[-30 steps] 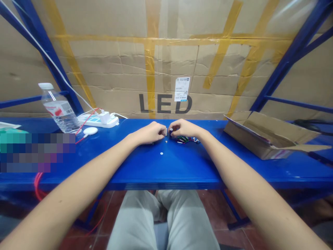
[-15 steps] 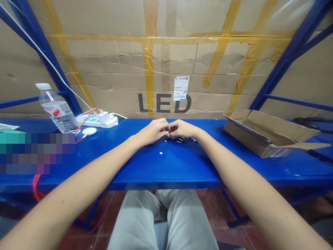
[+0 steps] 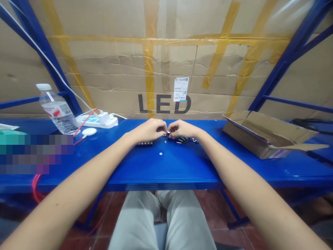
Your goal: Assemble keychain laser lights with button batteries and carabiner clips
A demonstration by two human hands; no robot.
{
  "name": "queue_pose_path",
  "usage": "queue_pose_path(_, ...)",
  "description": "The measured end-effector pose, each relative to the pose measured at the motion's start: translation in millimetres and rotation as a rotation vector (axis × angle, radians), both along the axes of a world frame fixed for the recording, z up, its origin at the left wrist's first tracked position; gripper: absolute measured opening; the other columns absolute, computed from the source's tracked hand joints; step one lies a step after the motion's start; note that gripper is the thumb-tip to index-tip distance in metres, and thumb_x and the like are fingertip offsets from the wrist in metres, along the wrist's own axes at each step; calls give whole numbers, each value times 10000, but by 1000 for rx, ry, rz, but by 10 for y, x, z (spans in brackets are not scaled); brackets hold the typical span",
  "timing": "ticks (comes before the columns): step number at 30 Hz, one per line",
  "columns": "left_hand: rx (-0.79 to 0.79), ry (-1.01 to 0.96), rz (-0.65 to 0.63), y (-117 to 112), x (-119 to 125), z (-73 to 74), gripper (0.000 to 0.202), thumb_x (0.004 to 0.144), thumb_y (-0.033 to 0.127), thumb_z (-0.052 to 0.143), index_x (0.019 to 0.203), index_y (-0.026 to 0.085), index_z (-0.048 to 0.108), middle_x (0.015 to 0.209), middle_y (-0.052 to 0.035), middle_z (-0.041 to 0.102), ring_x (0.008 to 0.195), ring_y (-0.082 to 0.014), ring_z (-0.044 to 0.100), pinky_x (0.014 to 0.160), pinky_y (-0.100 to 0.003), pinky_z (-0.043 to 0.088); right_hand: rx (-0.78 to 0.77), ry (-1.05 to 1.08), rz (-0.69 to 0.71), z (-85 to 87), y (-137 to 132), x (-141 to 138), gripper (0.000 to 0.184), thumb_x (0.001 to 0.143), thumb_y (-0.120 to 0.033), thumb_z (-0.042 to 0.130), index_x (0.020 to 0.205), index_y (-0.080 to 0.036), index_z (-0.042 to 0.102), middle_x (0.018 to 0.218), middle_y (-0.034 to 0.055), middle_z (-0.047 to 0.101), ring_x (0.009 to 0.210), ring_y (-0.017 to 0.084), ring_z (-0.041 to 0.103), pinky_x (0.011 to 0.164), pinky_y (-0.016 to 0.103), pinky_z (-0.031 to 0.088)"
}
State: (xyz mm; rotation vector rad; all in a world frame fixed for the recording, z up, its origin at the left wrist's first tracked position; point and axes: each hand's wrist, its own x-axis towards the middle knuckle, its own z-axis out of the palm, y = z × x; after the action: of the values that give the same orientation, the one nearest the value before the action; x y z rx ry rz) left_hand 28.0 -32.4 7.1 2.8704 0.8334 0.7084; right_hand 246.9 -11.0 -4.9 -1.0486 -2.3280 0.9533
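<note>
My left hand [image 3: 151, 129] and my right hand [image 3: 182, 128] meet at the far middle of the blue table [image 3: 166, 163], fingers curled and pinched together around a small silvery round part [image 3: 168, 132]. A pile of small coloured parts [image 3: 186, 140] lies just under my right hand. A dark row of small parts [image 3: 145, 143] lies under my left wrist. Two tiny silvery discs [image 3: 160, 153] lie loose on the table in front of the hands.
A water bottle [image 3: 57, 111], a white power strip [image 3: 97, 121] with red and white cables and a white round puck [image 3: 89, 131] stand at the left. An open cardboard box [image 3: 265, 135] lies at the right. A large taped "LED" carton [image 3: 166, 69] forms the back wall.
The hands stayed together at the same spot, fingers shifting slightly. The dark row of small parts under my left wrist now shows.
</note>
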Motion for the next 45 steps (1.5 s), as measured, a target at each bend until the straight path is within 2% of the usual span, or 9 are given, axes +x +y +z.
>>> queue_pose_path(3,-57,162,2,-20,-13,4,166,865,166,589,945,182,734,959,-59,725,868,-185,654,789,-292,461,2,-13,16,-5,31,27,203,661,-218,675,855,-166,710,751,6,709,705,156,651,667,261,505)
queue_pose_path(8,-122,284,-22,32,55,-160,200,881,206,607,1017,224,753,1009,-59,741,934,-208,664,812,-288,448,23,-43,12,-14,56,52,206,659,-191,649,854,-168,712,750,0,713,718,155,655,655,243,492)
queue_pose_path(11,-130,239,-2,60,80,-218,151,866,170,611,928,202,745,941,-59,725,887,-201,654,774,-281,441,9,-43,8,-9,47,52,208,659,-189,647,855,-166,712,749,1,715,721,156,658,661,243,497)
queue_pose_path(15,-151,152,38,57,64,-190,73,814,148,644,822,186,705,840,-29,691,770,-173,630,695,-266,433,-22,-26,18,6,28,44,206,664,-193,663,861,-167,715,765,8,721,725,159,658,671,251,508)
queue_pose_path(22,24,-167,67,33,69,-104,43,854,172,644,851,180,686,856,-35,696,798,-172,625,751,-292,456,-32,-27,-13,16,5,21,172,662,-242,721,819,-174,702,733,7,704,707,165,660,670,271,510)
queue_pose_path(29,71,-137,-12,43,138,-199,61,860,150,648,835,177,697,868,-41,676,817,-168,621,760,-287,461,-44,8,32,-2,9,4,131,676,-236,707,781,-165,674,719,7,681,686,153,646,667,270,510)
queue_pose_path(33,81,-124,-15,47,97,-168,93,874,168,628,874,183,720,901,-50,679,819,-163,628,769,-289,471,-71,25,6,-6,9,6,142,672,-239,719,782,-164,668,716,4,676,679,151,651,670,273,518)
queue_pose_path(39,169,-131,147,167,-78,-57,177,882,159,544,947,181,708,939,-63,730,874,-192,652,815,-324,480,-77,17,-7,-27,29,14,178,680,-234,725,833,-172,660,764,21,712,684,155,666,673,277,526)
queue_pose_path(45,157,43,334,336,-204,-161,205,839,166,550,882,199,747,900,-74,750,831,-210,660,751,-318,478,-76,27,-5,-34,29,-2,166,683,-237,727,812,-178,639,759,19,718,678,163,678,665,283,533)
